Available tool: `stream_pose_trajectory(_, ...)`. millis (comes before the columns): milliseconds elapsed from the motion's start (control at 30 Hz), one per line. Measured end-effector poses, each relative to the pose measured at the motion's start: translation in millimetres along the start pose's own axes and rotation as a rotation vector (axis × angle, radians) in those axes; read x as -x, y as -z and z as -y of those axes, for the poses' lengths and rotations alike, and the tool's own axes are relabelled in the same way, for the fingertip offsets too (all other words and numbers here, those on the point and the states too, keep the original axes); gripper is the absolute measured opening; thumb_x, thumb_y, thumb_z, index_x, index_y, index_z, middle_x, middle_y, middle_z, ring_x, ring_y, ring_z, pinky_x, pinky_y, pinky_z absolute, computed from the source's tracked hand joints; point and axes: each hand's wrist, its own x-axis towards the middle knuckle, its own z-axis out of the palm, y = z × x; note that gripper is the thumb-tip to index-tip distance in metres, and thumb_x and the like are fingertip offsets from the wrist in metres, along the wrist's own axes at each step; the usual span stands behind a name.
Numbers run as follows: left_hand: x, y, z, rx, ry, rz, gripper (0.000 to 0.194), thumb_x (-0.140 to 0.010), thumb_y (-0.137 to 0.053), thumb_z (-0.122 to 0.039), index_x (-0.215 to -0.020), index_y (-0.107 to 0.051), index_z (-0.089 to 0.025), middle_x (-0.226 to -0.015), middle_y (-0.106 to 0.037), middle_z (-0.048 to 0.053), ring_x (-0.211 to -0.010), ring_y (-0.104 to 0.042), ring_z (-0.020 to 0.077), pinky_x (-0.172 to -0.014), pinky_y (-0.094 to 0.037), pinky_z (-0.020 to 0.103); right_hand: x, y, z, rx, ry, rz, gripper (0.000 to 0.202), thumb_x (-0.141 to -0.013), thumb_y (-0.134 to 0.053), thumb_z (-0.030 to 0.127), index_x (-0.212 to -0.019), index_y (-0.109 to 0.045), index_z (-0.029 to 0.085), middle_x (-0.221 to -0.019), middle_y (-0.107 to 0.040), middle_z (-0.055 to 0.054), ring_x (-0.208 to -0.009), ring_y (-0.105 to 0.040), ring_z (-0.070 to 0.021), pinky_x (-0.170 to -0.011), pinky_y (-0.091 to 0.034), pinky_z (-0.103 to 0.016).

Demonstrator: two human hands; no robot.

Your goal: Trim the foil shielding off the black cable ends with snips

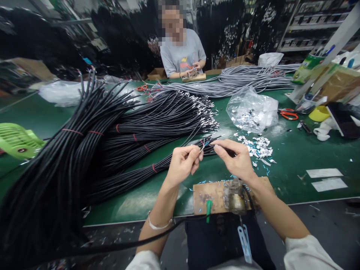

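Near the middle of the view, my left hand point(185, 161) pinches a thin light strand beside the fanned red and blue wires point(206, 144) of a cable end. My right hand point(234, 157) is just right of it, thumb and forefinger closed on the black cable end point(212, 145). Behind and left of my hands lie thick bundles of black cables point(112, 138), tied with red bands. Below my right hand, a small metal device point(235, 197) sits on a wooden board point(208, 193) at the table's front edge.
White and blue scraps point(260, 147) lie beyond my right hand, near a clear plastic bag point(253, 110) and orange-handled scissors point(289, 114). A green fan point(21, 140) is at left. Across the green table point(292, 161), a person point(182, 52) works behind grey cables point(233, 80).
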Motion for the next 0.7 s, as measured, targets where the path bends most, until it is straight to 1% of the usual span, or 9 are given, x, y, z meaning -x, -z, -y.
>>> stream_pose_trajectory(67,0.3,-0.3,0.1,-0.039,-0.020,-0.024,0.038,-0.086,-0.055,-0.041,-0.059,-0.058,-0.015,-0.044,-0.041,-0.004,-0.030,-0.034,0.0034,-0.030,-0.021,0.018,-0.5,0.0,-2.0,-0.070,-0.047,-0.026,0.018,-0.083,-0.061,0.034,-0.092,-0.070,0.020,-0.086,-0.070,-0.003,-0.073,-0.061,-0.0130,-0.064,-0.048,-0.027)
stream_pose_trajectory(133,1.3,-2.2,0.6,-0.135,-0.078,-0.064,0.033,-0.085,-0.058,-0.037,-0.062,-0.063,-0.014,-0.045,-0.046,-0.003,-0.034,-0.037,0.0041,-0.033,-0.026,0.018,-0.5,-0.5,-3.2,-0.111,-0.082,-0.033,0.021,-0.078,-0.067,0.037,-0.090,-0.068,0.020,-0.080,-0.066,-0.002,-0.063,-0.055,-0.0107,-0.055,-0.044,-0.025)
stream_pose_trajectory(233,2.4,-5.8,1.8,-0.283,-0.183,-0.115,0.025,-0.083,-0.061,-0.032,-0.065,-0.068,-0.015,-0.052,-0.056,0.000,-0.042,-0.044,0.0063,-0.039,-0.032,0.019,-0.3,-1.9,-3.3,-0.111,-0.083,-0.050,0.020,-0.074,-0.071,0.039,-0.077,-0.067,0.020,-0.070,-0.058,0.001,-0.054,-0.045,-0.0082,-0.047,-0.036,-0.023)
stream_pose_trajectory(300,2.4,-7.7,2.9,-0.362,-0.248,-0.145,0.020,-0.081,-0.062,-0.028,-0.066,-0.068,-0.016,-0.054,-0.059,0.000,-0.045,-0.048,0.0073,-0.042,-0.035,0.020,-0.2,-2.5,-2.8,-0.109,-0.076,-0.073,0.020,-0.074,-0.071,0.039,-0.072,-0.066,0.020,-0.070,-0.056,0.000,-0.055,-0.045,-0.0084,-0.047,-0.035,-0.024)
stream_pose_trajectory(400,1.8,-9.5,4.6,-0.457,-0.322,-0.183,0.013,-0.079,-0.065,-0.025,-0.069,-0.068,-0.017,-0.058,-0.062,-0.001,-0.047,-0.051,0.0077,-0.046,-0.039,0.019,-0.6,-2.6,-2.9,-0.109,-0.075,-0.083,0.020,-0.075,-0.070,0.038,-0.072,-0.065,0.019,-0.071,-0.055,0.000,-0.055,-0.044,-0.0085,-0.047,-0.034,-0.024)
stream_pose_trajectory(500,1.4,-10.9,6.2,-0.516,-0.344,-0.200,0.008,-0.077,-0.067,-0.023,-0.073,-0.069,-0.017,-0.061,-0.065,0.000,-0.049,-0.054,0.0079,-0.048,-0.042,0.019,-1.0,-2.1,-4.8,-0.103,-0.072,-0.066,0.018,-0.078,-0.066,0.036,-0.075,-0.063,0.019,-0.070,-0.052,0.001,-0.054,-0.041,-0.0076,-0.047,-0.033,-0.023)
stream_pose_trajectory(600,0.9,-12.0,7.4,-0.530,-0.347,-0.207,0.006,-0.077,-0.068,-0.023,-0.076,-0.070,-0.017,-0.064,-0.066,0.000,-0.050,-0.056,0.0084,-0.050,-0.044,0.020,-1.3,-1.9,-6.3,-0.105,-0.076,-0.024,0.015,-0.081,-0.062,0.032,-0.077,-0.060,0.018,-0.070,-0.051,0.002,-0.056,-0.044,-0.0078,-0.050,-0.036,-0.023)
stream_pose_trajectory(700,0.3,-12.7,8.5,-0.558,-0.376,-0.219,0.006,-0.076,-0.068,-0.023,-0.075,-0.070,-0.017,-0.062,-0.065,-0.001,-0.050,-0.055,0.0079,-0.049,-0.043,0.020,-2.0,-1.5,-5.7,-0.108,-0.062,-0.015,0.012,-0.082,-0.060,0.030,-0.082,-0.061,0.018,-0.074,-0.053,0.001,-0.061,-0.048,-0.0090,-0.054,-0.039,-0.024)
